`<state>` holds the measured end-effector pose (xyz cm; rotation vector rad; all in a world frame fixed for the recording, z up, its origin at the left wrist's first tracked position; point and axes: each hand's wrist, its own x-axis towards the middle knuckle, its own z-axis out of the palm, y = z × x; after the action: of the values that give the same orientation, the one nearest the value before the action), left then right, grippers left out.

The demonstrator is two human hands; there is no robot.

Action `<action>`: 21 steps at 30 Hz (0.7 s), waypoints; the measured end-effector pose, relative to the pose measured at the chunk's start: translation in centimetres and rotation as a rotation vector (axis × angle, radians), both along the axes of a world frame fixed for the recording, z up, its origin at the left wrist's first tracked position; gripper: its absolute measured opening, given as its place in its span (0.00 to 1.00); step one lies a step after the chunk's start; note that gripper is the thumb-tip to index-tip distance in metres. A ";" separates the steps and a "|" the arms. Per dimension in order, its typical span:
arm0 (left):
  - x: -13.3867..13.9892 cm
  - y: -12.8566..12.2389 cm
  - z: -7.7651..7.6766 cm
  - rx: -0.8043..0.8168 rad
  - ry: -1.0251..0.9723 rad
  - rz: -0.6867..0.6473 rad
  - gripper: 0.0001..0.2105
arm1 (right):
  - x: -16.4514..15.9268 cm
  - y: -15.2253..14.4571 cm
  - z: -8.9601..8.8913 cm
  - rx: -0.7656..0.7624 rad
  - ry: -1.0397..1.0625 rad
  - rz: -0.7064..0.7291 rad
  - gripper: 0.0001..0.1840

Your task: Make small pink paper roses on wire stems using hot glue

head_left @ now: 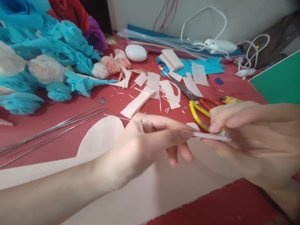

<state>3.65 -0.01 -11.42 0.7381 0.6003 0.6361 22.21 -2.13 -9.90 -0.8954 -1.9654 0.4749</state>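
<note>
My left hand (150, 137) pinches a thin wire (118, 117) between thumb and forefinger, its far end sticking out to the left. At the other end of the wire is a narrow roll of pale pink crepe paper (212, 135). My right hand (253, 134) is closed around that paper with thumb and fingers. Below both hands lies a large sheet of pale pink paper (133, 190). Scissors (190, 95) with yellow and red handles lie just beyond, partly hidden behind my right hand.
Blue, white and pink crepe paper flowers (72, 34) crowd the left side. Several loose wires (56, 126) lie on the red table. Pale paper scraps (153, 84), a white egg-shaped object (136, 52), a white adapter (220, 46) with cables and a green board (281, 78) are farther back.
</note>
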 end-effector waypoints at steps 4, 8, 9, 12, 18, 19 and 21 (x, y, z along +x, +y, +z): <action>-0.1 0.0 0.1 -0.010 0.000 0.003 0.09 | 0.6 -0.1 -0.1 0.051 -0.029 0.038 0.28; -0.1 -0.1 0.2 -0.013 -0.012 0.004 0.09 | 1.1 -0.4 -0.3 0.066 -0.081 0.008 0.31; -0.1 -0.1 0.2 -0.012 -0.014 0.005 0.09 | 1.1 -0.4 -0.3 0.062 -0.077 0.006 0.31; -0.1 -0.1 0.0 -0.003 -0.015 0.001 0.09 | 0.7 -0.2 -0.2 0.053 -0.051 0.028 0.31; 0.0 -0.2 -0.2 -0.007 -0.021 0.014 0.07 | 0.0 0.3 0.1 0.006 -0.060 0.102 0.31; 0.0 -0.2 -0.2 -0.004 -0.021 0.016 0.07 | 0.0 0.4 0.2 0.012 -0.061 0.108 0.32; 0.0 -0.2 -0.2 0.002 -0.024 0.017 0.07 | 0.1 0.3 0.2 0.015 -0.057 0.110 0.32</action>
<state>3.64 -0.24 -11.64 0.7266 0.5846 0.6609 22.30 -1.80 -9.66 -0.8021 -2.0750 0.5023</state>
